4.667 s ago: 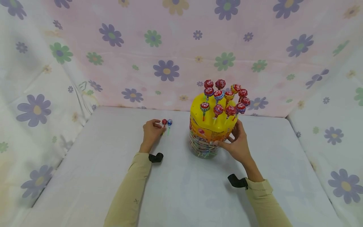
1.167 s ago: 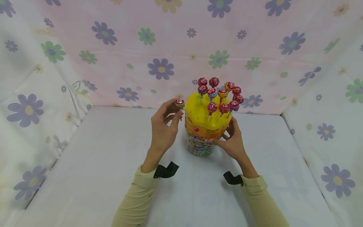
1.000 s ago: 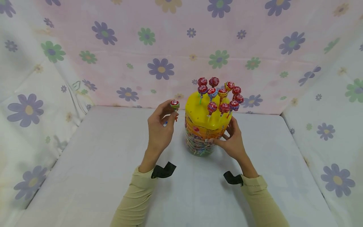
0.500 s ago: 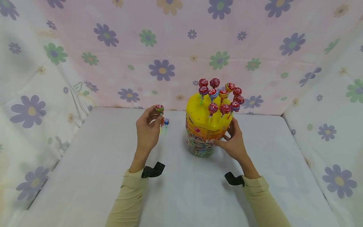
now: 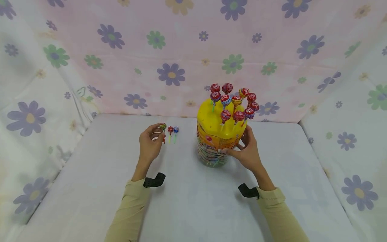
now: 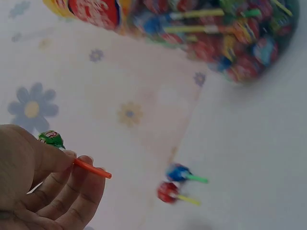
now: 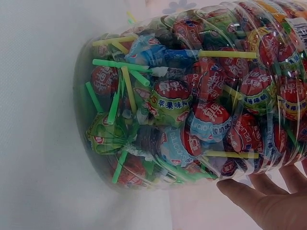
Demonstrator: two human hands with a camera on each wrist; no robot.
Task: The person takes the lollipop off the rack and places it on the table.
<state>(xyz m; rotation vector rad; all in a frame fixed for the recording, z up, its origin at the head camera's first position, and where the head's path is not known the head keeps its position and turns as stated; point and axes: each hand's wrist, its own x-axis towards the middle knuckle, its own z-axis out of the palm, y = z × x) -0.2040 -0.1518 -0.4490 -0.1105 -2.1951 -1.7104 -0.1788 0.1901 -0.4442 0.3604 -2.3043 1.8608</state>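
Observation:
A lollipop with a green-and-red wrapper and an orange stick is pinched between thumb and fingers of my left hand, close over the table. Just right of that hand lie a red lollipop with a yellow stick and a blue lollipop with a green stick, side by side. My right hand grips the right side of a clear plastic jar packed with wrapped lollipops. Its yellow lid has several lollipops standing upright in it.
The white-covered table spreads around the jar and hands. A pink floral cloth hangs behind it, and white floral cloths hang at the sides.
My left hand has moved from beside the lid leftward and down with the green-wrapped lollipop, past the red and blue lollipops. One lollipop fewer stands at the lid's front left. The right hand keeps its grip.

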